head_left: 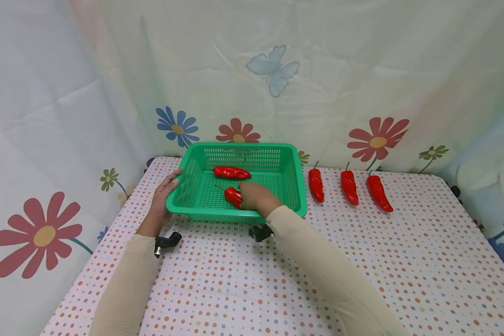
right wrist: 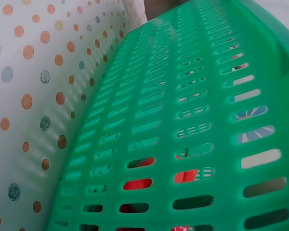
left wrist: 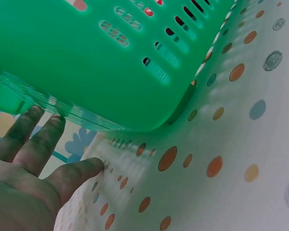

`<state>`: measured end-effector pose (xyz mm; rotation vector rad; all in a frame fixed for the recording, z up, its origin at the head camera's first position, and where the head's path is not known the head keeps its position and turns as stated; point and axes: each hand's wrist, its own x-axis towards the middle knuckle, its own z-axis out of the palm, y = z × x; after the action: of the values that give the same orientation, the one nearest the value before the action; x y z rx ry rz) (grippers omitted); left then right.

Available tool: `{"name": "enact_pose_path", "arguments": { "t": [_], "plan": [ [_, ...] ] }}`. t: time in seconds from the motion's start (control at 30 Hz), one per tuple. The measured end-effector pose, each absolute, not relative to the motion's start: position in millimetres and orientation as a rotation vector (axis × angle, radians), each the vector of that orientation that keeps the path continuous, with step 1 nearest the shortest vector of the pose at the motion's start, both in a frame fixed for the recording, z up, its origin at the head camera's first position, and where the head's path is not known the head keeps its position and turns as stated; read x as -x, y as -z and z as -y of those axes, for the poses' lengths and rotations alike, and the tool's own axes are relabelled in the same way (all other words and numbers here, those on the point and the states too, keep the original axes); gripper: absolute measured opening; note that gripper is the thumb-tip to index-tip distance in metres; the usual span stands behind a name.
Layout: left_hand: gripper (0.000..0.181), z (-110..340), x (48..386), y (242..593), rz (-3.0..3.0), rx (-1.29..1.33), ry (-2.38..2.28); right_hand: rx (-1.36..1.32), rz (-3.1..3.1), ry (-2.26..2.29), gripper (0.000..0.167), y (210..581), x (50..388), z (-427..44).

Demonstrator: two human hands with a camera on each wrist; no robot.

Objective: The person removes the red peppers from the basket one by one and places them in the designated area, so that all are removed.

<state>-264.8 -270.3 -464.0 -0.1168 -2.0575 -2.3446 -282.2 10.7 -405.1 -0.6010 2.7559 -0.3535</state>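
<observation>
1. The red pepper (head_left: pixel 232 197) lies inside the green basket (head_left: pixel 210 213), toward the near side, stem pointing left. Its glossy skin looks slick to me, so a light hold on one end could let it twist or slip free.
2. The right hand (head_left: pixel 257 198) reaches over the near rim, fingers apparently curled round that pepper's right end. The right wrist view gives me mostly slotted wall, so I can't tell how firm the hold is.
3. A second pepper (head_left: pixel 232 172) lies just beyond, near the far wall. A careless sweep of the held one would probably knock it askew.
4. The dark wrist camera (head_left: pixel 260 232) hangs just outside the near wall. If I rushed a lift, it might catch the rim and tip or drag everything.
5. The left hand (head_left: pixel 161 198) is at the left side, fingers extended toward the wall and wrapped round nothing. I'd expect little resistance from it to a pull rightward.
6. Outside, to the right, three upright-lying peppers form a row: nearest (head_left: pixel 316 185), middle (head_left: pixel 349 187), farthest (head_left: pixel 379 193). A rightward slide could shove the nearest one.
7. The dotted cloth (head_left: pixel 218 280) might ruck if dragged, disturbing that row.
</observation>
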Motion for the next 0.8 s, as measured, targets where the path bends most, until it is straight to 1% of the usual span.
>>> {"name": "enact_pose_path", "arguments": {
  "t": [0.07,0.23,0.53,0.8],
  "plan": [
    [0.045,270.0,263.6,462.0,2.06,0.109,2.346,0.582,-2.757,0.406,0.054,404.0,281.6,-10.6],
    [0.045,267.4,259.4,454.9,2.059,0.119,2.357,0.543,-2.779,0.603,0.054,402.5,282.1,-11.2],
    [0.048,269.0,264.5,464.4,2.031,0.096,2.36,0.628,-2.816,1.124,0.044,399.8,279.7,-17.7],
    [0.048,268.4,264.3,462.2,2.031,0.089,2.355,0.657,-2.861,1.416,0.043,395.4,268.0,-32.9]
  ]
}}
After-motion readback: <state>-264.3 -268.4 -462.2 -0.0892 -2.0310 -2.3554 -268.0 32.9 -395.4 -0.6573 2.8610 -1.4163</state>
